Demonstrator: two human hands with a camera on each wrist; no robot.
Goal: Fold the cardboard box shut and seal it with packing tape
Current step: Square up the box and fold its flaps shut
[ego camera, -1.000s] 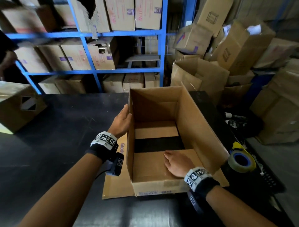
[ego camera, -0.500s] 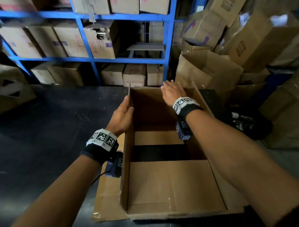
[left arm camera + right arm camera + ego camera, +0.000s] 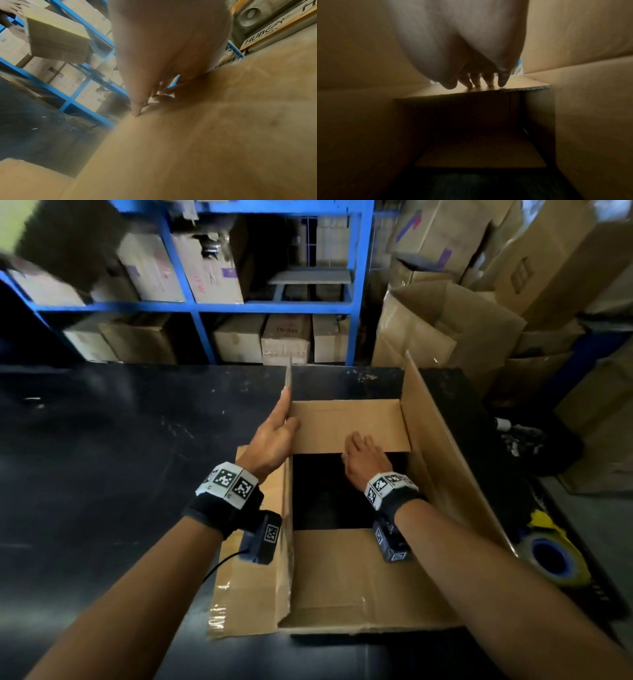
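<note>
You are in the flap-folding step: the cardboard box (image 3: 346, 573) sits at the centre of the frame on the black table (image 3: 102, 474), open at the top. Your right hand (image 3: 364, 462) lies flat, fingers spread, pressing the far short flap (image 3: 346, 426) down into the opening; the right wrist view shows the fingertips (image 3: 488, 82) resting on that flap's edge. Your left hand (image 3: 274, 440) has straight fingers laid against the upright left long flap (image 3: 288, 508), steadying it, gripping nothing.

By my reading, the next move is to fold the left flap and then the right long flap (image 3: 442, 460) over the short ones while you keep those pressed flat, then reach for the tape.

Count: one box on the table, four flaps, two of them short and already down (far and near (image 3: 346, 573)), two long and upright. One tape roll (image 3: 553, 559) lies at the right edge of the frame, just beside the box, untouched. Many other boxes fill the blue shelves (image 3: 191, 306) along the top
</note>
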